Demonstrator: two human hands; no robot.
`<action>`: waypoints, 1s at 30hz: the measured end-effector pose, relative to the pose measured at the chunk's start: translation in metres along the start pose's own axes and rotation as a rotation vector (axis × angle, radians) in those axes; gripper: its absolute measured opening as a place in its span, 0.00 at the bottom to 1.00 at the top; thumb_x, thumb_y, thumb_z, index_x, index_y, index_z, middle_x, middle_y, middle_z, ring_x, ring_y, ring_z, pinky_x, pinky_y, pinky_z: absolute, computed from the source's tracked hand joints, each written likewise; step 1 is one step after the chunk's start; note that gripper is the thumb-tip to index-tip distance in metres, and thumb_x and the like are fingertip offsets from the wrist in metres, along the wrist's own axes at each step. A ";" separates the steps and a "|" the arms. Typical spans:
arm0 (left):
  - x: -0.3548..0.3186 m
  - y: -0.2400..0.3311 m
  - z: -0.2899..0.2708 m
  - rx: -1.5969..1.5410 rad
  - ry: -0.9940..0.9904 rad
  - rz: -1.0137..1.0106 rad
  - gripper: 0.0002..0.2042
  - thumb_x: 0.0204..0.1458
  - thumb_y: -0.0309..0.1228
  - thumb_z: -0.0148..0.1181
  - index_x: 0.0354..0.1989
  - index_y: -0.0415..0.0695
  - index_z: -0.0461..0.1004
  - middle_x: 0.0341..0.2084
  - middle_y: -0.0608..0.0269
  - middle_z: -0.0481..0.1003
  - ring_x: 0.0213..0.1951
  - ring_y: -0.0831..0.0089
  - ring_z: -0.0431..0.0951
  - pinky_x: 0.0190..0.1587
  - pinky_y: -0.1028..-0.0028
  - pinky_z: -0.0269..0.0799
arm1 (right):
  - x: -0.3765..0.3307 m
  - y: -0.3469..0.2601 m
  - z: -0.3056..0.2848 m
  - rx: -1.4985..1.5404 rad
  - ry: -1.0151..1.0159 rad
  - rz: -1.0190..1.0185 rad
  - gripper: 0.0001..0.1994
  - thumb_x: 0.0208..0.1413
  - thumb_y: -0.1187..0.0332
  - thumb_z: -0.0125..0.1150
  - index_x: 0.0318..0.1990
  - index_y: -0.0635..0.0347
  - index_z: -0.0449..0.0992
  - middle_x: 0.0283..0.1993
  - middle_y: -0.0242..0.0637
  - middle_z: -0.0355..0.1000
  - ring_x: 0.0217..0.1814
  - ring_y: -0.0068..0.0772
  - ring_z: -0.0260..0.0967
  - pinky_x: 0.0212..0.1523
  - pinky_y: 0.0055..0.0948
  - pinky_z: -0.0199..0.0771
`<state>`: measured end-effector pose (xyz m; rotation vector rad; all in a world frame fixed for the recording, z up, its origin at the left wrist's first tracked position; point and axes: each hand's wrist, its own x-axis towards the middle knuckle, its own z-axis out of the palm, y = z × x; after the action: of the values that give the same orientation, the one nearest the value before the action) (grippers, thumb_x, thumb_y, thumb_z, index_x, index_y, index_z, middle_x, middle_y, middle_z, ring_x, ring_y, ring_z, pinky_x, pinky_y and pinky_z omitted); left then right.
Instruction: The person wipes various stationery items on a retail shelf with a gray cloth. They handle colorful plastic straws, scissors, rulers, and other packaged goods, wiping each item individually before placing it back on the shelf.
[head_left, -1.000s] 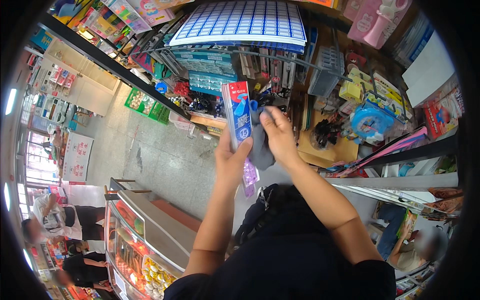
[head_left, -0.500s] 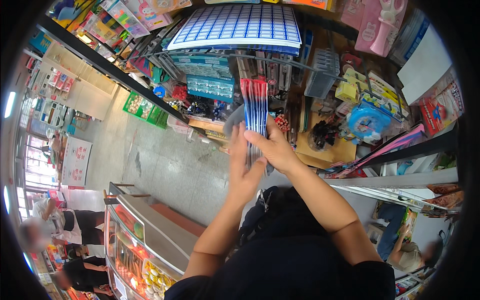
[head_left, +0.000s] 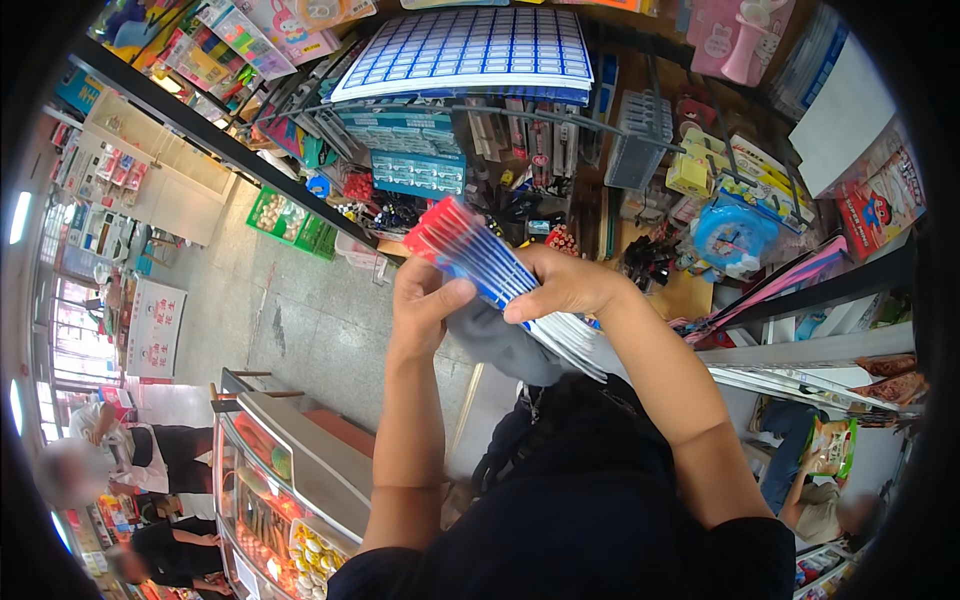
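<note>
Slim packets (head_left: 505, 275), red at one end and blue and white farther along, lay fanned in a tight stack between the two hands, slanting from the left hand down toward the person's right forearm. The left hand (head_left: 422, 300) was closed on the stack near its red end, thumb on the near side and the other fingers mostly hidden behind. The right hand (head_left: 570, 285) was clamped about the middle of the stack, its thumb lying across the packet edges, so that both hands gripped the same bundle without touching each other. Below the packets, between the hands, hung a soft grey item (head_left: 490, 338); what held it could not be made out. Just beyond the hands stood teal boxes (head_left: 418, 172) on a crowded shelf, and farther beyond them lay a stack of blue-and-white sheets (head_left: 465, 60). To the right of the right hand sat a round blue item (head_left: 735, 237) in clear wrapping. Well to the left of the left hand, a green crate (head_left: 322, 240) rested near the tiled floor (head_left: 310, 320), while a glass-fronted display case (head_left: 310, 450) stood nearer the person, left of the left forearm.
</note>
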<state>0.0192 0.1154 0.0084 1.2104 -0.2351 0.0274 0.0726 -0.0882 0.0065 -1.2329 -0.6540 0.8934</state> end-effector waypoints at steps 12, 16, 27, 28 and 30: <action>0.009 -0.007 0.004 0.024 0.122 -0.119 0.27 0.45 0.32 0.69 0.53 0.33 0.71 0.43 0.54 0.77 0.42 0.68 0.79 0.49 0.70 0.74 | 0.011 0.004 0.011 0.194 0.283 -0.006 0.23 0.54 0.60 0.68 0.52 0.69 0.76 0.40 0.36 0.77 0.37 0.19 0.73 0.35 0.19 0.72; 0.008 0.002 0.007 0.044 0.201 -0.070 0.22 0.50 0.28 0.66 0.54 0.34 0.71 0.44 0.58 0.77 0.43 0.72 0.77 0.51 0.72 0.70 | 0.006 0.019 0.007 0.208 0.370 -0.037 0.18 0.61 0.59 0.61 0.47 0.67 0.77 0.38 0.32 0.76 0.36 0.17 0.71 0.38 0.19 0.71; 0.011 -0.003 0.036 -0.215 0.502 0.191 0.16 0.60 0.33 0.57 0.53 0.38 0.69 0.45 0.60 0.75 0.46 0.71 0.75 0.52 0.69 0.70 | 0.019 -0.008 0.052 -0.140 0.718 -0.512 0.11 0.65 0.64 0.53 0.46 0.61 0.76 0.42 0.31 0.75 0.41 0.26 0.70 0.45 0.25 0.68; 0.012 -0.009 0.031 -0.251 0.484 0.232 0.16 0.61 0.35 0.56 0.52 0.38 0.69 0.45 0.59 0.75 0.46 0.71 0.75 0.51 0.69 0.71 | 0.020 -0.004 0.054 -0.344 0.737 -0.600 0.10 0.63 0.65 0.55 0.45 0.59 0.77 0.44 0.32 0.76 0.43 0.29 0.71 0.46 0.27 0.68; 0.016 -0.011 0.035 -0.220 0.538 0.268 0.18 0.63 0.39 0.51 0.52 0.36 0.68 0.48 0.53 0.74 0.48 0.68 0.75 0.50 0.68 0.73 | 0.020 0.007 0.054 -0.763 0.757 -0.762 0.10 0.58 0.66 0.58 0.44 0.57 0.78 0.49 0.33 0.76 0.46 0.37 0.72 0.48 0.32 0.68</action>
<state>0.0306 0.0777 0.0131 0.9073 0.0731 0.5406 0.0368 -0.0426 0.0113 -1.6575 -0.7637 -0.5166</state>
